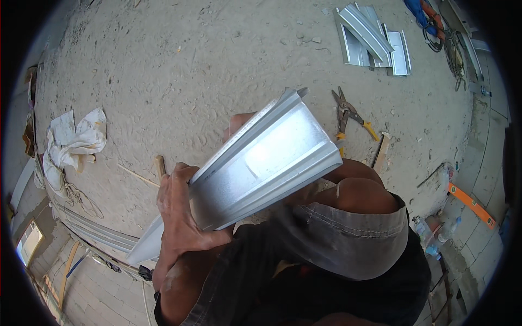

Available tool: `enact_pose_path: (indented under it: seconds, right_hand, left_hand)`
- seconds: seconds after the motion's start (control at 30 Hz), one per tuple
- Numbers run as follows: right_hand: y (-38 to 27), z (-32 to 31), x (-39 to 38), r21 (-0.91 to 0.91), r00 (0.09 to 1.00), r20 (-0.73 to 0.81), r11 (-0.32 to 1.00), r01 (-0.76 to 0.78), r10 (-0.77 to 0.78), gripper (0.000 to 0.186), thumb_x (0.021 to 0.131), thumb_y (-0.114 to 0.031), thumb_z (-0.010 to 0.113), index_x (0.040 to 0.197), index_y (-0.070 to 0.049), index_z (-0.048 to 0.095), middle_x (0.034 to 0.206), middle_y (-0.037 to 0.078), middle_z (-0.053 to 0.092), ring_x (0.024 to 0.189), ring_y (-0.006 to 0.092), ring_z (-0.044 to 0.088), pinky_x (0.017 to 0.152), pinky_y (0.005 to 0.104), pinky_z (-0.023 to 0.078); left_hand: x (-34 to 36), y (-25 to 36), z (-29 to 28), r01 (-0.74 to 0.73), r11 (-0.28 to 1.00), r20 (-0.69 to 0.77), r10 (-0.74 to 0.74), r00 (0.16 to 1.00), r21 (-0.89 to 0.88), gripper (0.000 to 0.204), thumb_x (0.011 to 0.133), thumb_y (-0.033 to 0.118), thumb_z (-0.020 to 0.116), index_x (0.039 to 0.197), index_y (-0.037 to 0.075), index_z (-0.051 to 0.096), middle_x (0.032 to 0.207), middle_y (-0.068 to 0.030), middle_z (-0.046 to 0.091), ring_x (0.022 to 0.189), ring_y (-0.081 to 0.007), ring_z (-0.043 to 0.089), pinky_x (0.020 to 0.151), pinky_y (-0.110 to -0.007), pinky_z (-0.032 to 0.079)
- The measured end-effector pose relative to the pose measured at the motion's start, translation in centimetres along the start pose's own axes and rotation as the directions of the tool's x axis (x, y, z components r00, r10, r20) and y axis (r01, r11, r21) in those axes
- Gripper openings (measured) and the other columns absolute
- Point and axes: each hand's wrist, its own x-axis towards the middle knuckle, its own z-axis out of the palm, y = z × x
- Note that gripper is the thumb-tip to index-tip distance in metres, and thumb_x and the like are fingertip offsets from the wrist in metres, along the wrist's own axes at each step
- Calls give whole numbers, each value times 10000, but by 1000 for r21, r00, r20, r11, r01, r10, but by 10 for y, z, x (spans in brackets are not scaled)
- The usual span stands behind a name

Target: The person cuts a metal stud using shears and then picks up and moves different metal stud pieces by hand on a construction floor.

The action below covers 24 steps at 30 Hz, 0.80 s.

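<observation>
A shiny galvanised metal channel point(266, 146) with folded edges slants up in front of my knees. My left hand point(182, 209) is closed around its lower left end, thumb along the near side and fingers over the far side. My right hand point(238, 124) shows only in part past the channel's far edge, its fingers bent against the metal; the rest is hidden behind the channel. Beneath my left hand a pointed strip of metal point(148, 243) sticks out; whether it belongs to the same piece I cannot tell. Snips point(348, 111) with yellow handles lie spread on the dusty ground beyond the channel.
Several cut channel pieces point(375, 41) are piled at the far right. Near the snips lies a wooden-handled tool point(382, 149). A white sack point(79, 141) rests on the left. Along the right side are an orange spirit level point(472, 205) and plastic bottles point(443, 233).
</observation>
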Motion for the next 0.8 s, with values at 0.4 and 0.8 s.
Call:
enact_pose_path:
  seconds: [0.4, 0.8]
  right_hand:
    - [-286, -68, -13, -957, 874, 31, -239, 166, 485, 597, 700, -152, 570, 1276, -111, 422, 1238, 169, 505, 1213, 274, 381, 1054, 352, 262]
    - [-15, -30, -3, -92, 997, 75, 996, -1, 8, 166, 738, -165, 648, 793, -9, 650, 722, 84, 603, 724, 189, 555, 663, 346, 476]
  left_hand:
    - [-7, -27, 20, -297, 934, -150, 328, 933, 198, 823, 450, 369, 796, 1118, 6, 481, 995, -165, 521, 872, -332, 559, 766, -451, 434]
    - [2, -11, 15, -230, 972, -25, 231, 973, 37, 842, 459, 313, 788, 1169, 28, 437, 1020, -175, 506, 952, -368, 518, 823, -496, 394]
